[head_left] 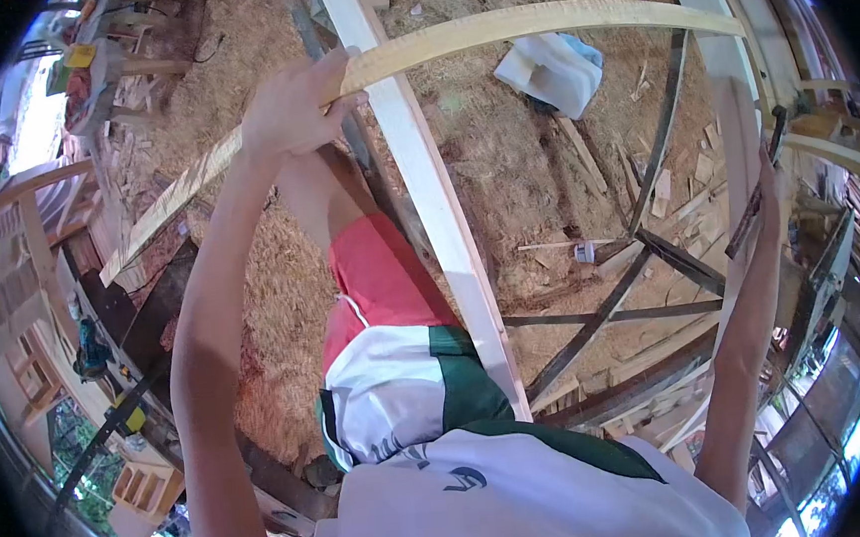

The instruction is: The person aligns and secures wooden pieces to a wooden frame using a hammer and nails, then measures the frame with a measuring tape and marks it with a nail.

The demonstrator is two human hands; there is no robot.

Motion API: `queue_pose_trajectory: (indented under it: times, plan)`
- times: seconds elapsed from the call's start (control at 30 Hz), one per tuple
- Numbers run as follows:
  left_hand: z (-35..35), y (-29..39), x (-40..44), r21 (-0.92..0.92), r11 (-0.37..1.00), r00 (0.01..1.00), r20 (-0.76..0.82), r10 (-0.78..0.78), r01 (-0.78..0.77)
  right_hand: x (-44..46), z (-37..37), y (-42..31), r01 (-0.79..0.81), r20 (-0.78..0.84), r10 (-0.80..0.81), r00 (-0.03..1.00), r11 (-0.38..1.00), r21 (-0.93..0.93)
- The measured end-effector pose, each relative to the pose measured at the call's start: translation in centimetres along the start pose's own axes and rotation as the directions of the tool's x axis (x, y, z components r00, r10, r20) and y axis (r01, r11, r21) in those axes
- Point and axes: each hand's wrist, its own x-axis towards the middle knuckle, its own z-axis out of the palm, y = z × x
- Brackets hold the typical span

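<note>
My left hand (294, 103) is wrapped around a long, pale wooden strip (532, 20). The strip runs from the lower left, under my hand, and across to the far right, looking curved in this wide view. Beneath it stands a pale wooden beam (435, 198), with another pale beam (721, 78) farther right. At the right, my right hand (769, 180) is closed on a dark narrow bar (746, 216) beside that second beam, near the strip's right end. Its fingers are seen edge-on and partly hidden.
Sawdust and wood scraps cover the ground (459, 117). A crumpled white sheet or bag (554, 72) lies between the beams. Dark crossed braces (637, 239) span below, near a small roll (584, 252). A green power tool (90, 350) sits at the left.
</note>
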Motion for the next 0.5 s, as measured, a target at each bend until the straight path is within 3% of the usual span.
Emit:
queue_pose_trajectory:
  times: [0.03, 0.1, 0.13, 0.2, 0.23, 0.3, 0.5]
  plan:
    - [0.5, -0.4, 0.1, 0.002, 1.0, 1.0, -0.002, -0.003, 0.003, 0.2, 0.3, 0.4, 0.003, 0.001, -0.003, 1.0, 1.0, 0.003]
    - [1.5, -1.4, 0.0, -0.023, 0.992, 0.988, -0.102, 0.117, -0.12, 1.8, 0.3, 1.4, -0.08, 0.163, 0.086, 0.983, 0.996, -0.047]
    - [1.5, -1.3, -0.2, -0.024, 0.993, 0.987, -0.111, 0.116, -0.119, 2.1, 0.4, 1.0, -0.074, 0.156, 0.081, 0.984, 0.996, -0.046]
    - [1.8, -1.3, -0.1, 0.012, 0.997, 0.984, -0.162, 0.079, -0.078, 2.2, 0.7, 1.1, -0.131, 0.062, 0.153, 0.986, 0.954, -0.271]
    - [1.5, -0.9, 0.0, 0.007, 0.997, 0.984, -0.159, 0.081, -0.081, 1.4, 0.1, 0.6, -0.134, 0.06, 0.156, 0.986, 0.952, -0.277]
    - [0.8, 0.0, -0.5, 0.056, 0.998, 0.992, -0.124, 0.016, -0.009, -2.6, -1.6, -4.8, -0.112, -0.019, 0.112, 0.993, 0.936, -0.335]
    - [0.8, -0.1, -0.5, 0.062, 0.998, 0.993, -0.116, 0.018, -0.011, -2.1, -0.9, -4.6, -0.057, 0.03, 0.066, 0.997, 0.971, -0.232]
